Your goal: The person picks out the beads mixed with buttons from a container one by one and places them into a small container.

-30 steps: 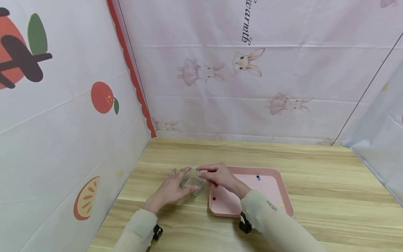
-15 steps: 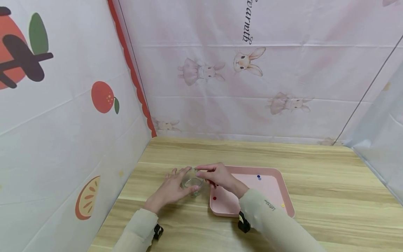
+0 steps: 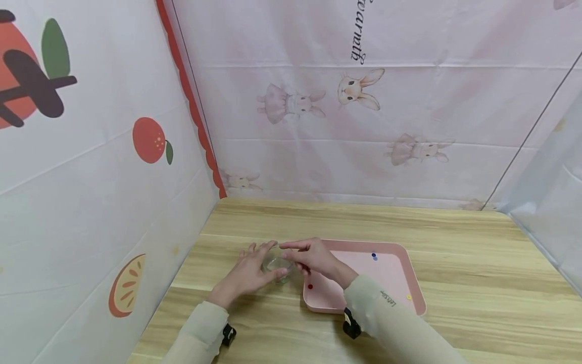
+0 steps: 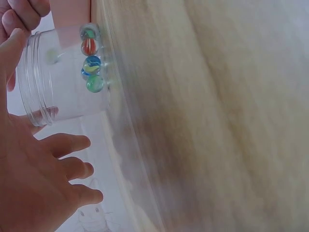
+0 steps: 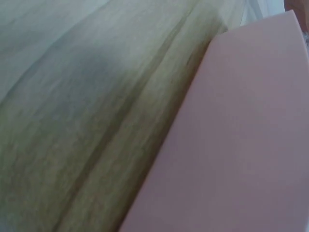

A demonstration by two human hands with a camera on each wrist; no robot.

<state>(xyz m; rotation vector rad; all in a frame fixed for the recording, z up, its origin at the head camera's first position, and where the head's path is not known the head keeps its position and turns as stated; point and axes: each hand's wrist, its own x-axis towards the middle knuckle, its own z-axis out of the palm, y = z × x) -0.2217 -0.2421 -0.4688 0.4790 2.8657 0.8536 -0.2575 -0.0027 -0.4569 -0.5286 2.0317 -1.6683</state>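
Observation:
My left hand (image 3: pixel 245 273) grips a clear jar (image 3: pixel 277 263) near its rim, thumb on the near side and fingers round the far side. The jar stands upright on the table. In the left wrist view several glass marbles (image 4: pixel 92 65) lie at its bottom, and a blurred pale green spot (image 4: pixel 52 55), perhaps another marble, shows higher inside. At the jar's mouth is my right hand (image 3: pixel 318 258), index finger stretched out, thumb apart from it over the rim. Nothing shows between those two fingertips. The right wrist view shows no fingers clearly.
Right of the jar lies a pink tray (image 3: pixel 400 247), partly under my right forearm. In it are a small red round piece (image 3: pixel 310 286), a blue one (image 3: pixel 374 255) and a yellow one (image 3: pixel 408 297). Printed cloth walls (image 3: pixel 318 167) bound the wooden table (image 3: pixel 477 263).
My right hand has shifted slightly left over the jar's mouth, and its thumb and index finger have spread apart. My left hand and the jar have stayed in place.

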